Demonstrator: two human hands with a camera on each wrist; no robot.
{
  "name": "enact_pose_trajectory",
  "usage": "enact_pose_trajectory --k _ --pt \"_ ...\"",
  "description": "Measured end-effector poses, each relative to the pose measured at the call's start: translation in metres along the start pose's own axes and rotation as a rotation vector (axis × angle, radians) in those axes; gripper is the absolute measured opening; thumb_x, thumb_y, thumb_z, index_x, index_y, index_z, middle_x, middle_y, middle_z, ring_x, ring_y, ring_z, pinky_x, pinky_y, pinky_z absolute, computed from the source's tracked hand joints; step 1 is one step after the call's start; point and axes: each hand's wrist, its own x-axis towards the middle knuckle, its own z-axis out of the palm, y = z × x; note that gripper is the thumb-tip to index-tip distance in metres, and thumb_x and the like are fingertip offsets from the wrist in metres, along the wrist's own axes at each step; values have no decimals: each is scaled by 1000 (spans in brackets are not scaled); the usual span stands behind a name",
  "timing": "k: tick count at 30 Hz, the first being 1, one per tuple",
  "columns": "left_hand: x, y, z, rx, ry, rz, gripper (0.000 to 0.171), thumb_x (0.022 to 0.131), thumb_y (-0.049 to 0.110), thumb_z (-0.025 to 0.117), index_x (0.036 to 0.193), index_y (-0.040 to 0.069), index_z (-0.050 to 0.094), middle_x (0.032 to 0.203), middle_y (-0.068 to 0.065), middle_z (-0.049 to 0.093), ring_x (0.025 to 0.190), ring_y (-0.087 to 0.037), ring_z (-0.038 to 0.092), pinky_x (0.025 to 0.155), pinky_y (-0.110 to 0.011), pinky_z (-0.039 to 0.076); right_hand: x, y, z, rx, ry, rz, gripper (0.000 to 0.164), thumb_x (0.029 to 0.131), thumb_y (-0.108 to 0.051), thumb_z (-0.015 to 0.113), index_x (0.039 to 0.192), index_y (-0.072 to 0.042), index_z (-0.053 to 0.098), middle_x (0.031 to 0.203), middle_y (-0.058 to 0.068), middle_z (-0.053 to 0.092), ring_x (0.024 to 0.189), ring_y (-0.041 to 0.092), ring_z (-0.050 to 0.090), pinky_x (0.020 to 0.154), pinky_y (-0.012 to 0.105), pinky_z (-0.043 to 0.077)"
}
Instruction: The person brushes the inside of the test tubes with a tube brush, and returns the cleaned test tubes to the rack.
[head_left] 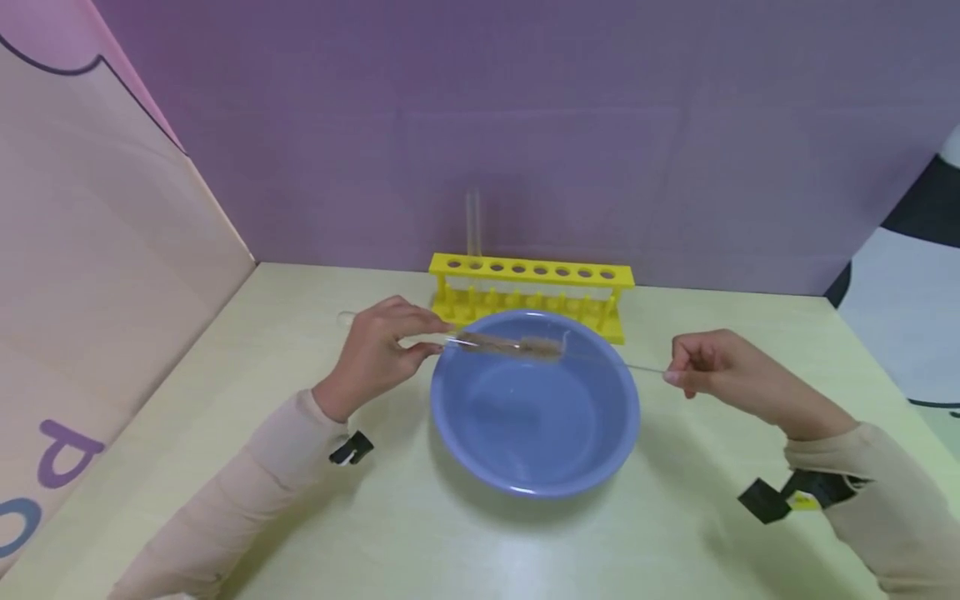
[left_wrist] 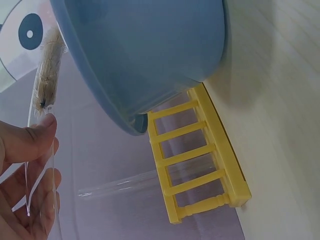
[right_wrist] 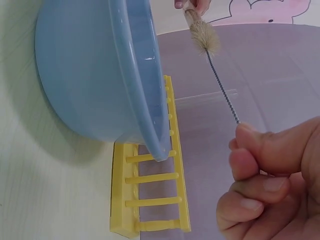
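Observation:
Over the far part of a blue basin (head_left: 525, 433), a clear glass test tube (head_left: 452, 340) lies nearly level, its mouth toward the right. My left hand (head_left: 382, 350) grips it near its closed end, thumb against fingers. Inside the tube, bristles of a test tube brush (head_left: 540, 348) show tan; in the right wrist view some bristles fan out at the mouth. My right hand (head_left: 723, 375) pinches the brush's twisted wire handle (right_wrist: 222, 87) between thumb and index finger, the other fingers curled, to the right of the basin.
Behind the basin stands a yellow test tube rack (head_left: 528, 269), with another clear test tube (head_left: 473, 221) upright in a left hole. A purple backdrop (head_left: 540, 150) rises at the table's far edge. The pale tabletop (head_left: 480, 550) extends around the basin.

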Motion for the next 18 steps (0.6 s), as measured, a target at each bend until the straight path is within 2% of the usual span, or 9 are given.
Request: enact_pose_trajectory --k 7,13,18 --pt "2 3 0 -8 -20 -12 28 65 1 84 91 7 76 87 -4 73 78 -18 62 69 -29 51 1 -6 3 -52 31 -8 17 91 -4 58 75 -7 54 60 -3 52 56 14 47 51 27 39" --pt "4 5 1 -7 -27 -8 28 64 1 85 90 8 77 85 -3 73 76 -17 60 67 -29 50 3 -7 7 -148 80 -43 17 89 -1 61 75 -8 55 61 -5 50 55 12 43 55 25 42" --pt "4 6 2 -21 -41 -8 27 64 2 85 89 8 77 85 -3 72 75 -17 60 65 -29 49 3 -4 12 -199 137 -82 19 86 4 62 74 -10 56 63 -6 51 55 9 40 52 24 39"
